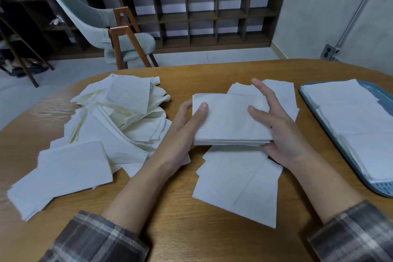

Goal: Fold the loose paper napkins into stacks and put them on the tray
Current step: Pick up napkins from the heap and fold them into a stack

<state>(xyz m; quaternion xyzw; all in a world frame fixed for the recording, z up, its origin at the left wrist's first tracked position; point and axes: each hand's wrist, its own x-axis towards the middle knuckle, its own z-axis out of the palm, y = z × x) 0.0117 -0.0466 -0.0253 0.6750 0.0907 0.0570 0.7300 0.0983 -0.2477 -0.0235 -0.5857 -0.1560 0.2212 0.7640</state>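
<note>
Looking down from the head camera, we see both hands holding one folded stack of napkins [229, 121] just above the wooden table [170, 208]. Our left hand [182, 125] grips the stack's left edge, thumb lying on top and fingers curled underneath. Our right hand [280, 134] takes the right edge: its thumb presses on the top sheet, the palm cradles the near right corner, and the fingers reach fairly straight along the far side. Whether those fingers touch the paper we cannot tell.

Beneath the held stack some flat napkins [238, 181] lie spread on the table, and more sheets [282, 91] show behind the right hand. To the left sits the loose pile [127, 112], rumpled and overlapping, with a flatter bundle [63, 172] at its near edge.

At the right edge of the table is the blue tray [380, 189], already bearing white folded stacks [344, 112] that cover most of it. The held stack is well apart from the tray.

Plaid sleeves [95, 238] cover our forearms. Beyond the table stand a pale chair [95, 21] and a dark cubby shelf [212, 15].
</note>
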